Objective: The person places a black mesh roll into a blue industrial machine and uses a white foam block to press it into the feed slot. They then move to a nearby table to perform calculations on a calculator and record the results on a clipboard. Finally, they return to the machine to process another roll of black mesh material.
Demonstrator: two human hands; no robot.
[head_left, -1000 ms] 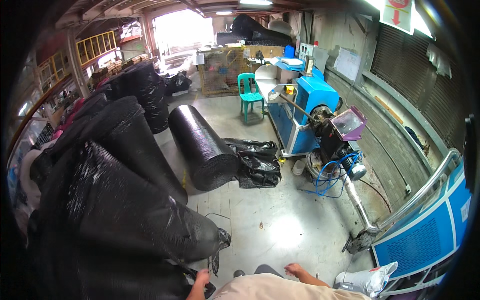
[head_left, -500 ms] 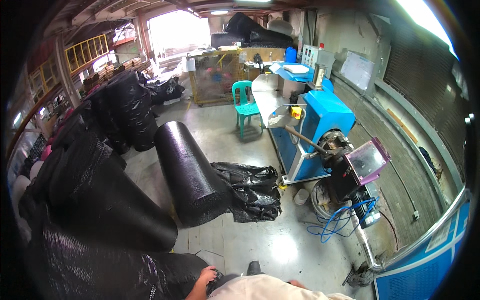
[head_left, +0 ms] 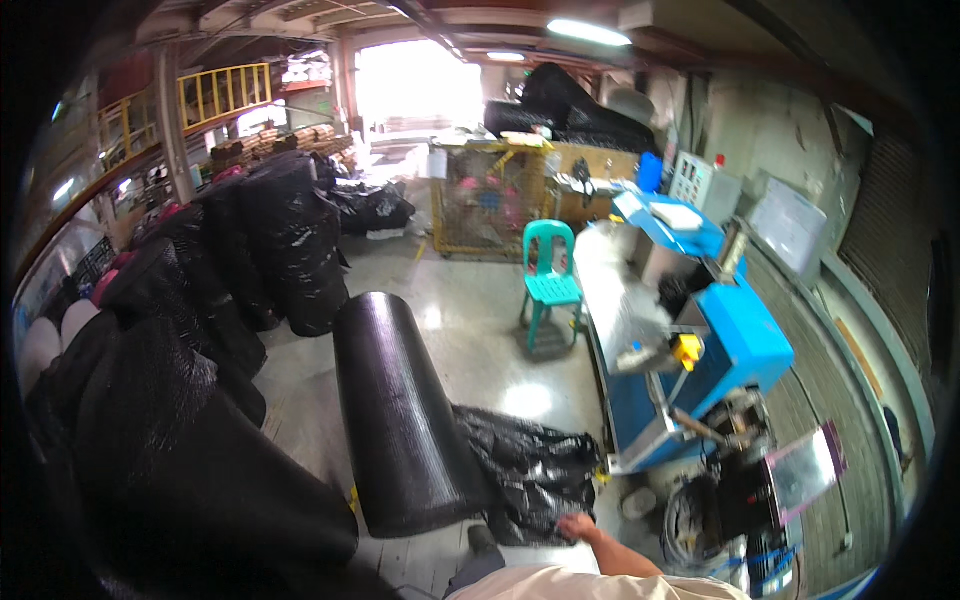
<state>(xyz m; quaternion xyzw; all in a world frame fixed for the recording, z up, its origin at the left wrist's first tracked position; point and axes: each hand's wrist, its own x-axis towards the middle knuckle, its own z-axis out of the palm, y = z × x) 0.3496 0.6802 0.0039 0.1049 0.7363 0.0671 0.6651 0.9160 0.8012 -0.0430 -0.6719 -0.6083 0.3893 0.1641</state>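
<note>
The crumpled black plastic (head_left: 535, 465) lies on the floor near the middle, just right of the near end of a large black roll (head_left: 405, 420). The right hand (head_left: 575, 527) is at the plastic's near edge; it is blurred, and I cannot tell whether its fingers have closed on it. Half a second ago, only a bit of that hand showed at the lower edge, and the left hand rested on black wrapping at near left; now the left hand is out of view, so its state cannot be told. The roll and plastic now appear nearer the person

The dark shoe (head_left: 483, 540) is just beside the roll's near end. Left of the roll, another black bundle (head_left: 200, 470) fills the near side, with upright wrapped rolls (head_left: 285, 240) farther off. Right of the plastic, a blue machine (head_left: 745, 340) bounds the floor, a small pale container (head_left: 638, 503) near its base and 1 purple-framed guard (head_left: 805, 470) to the near right. Farther off stand 1 green chair (head_left: 552, 288) and a mesh cage (head_left: 487, 200)
</note>
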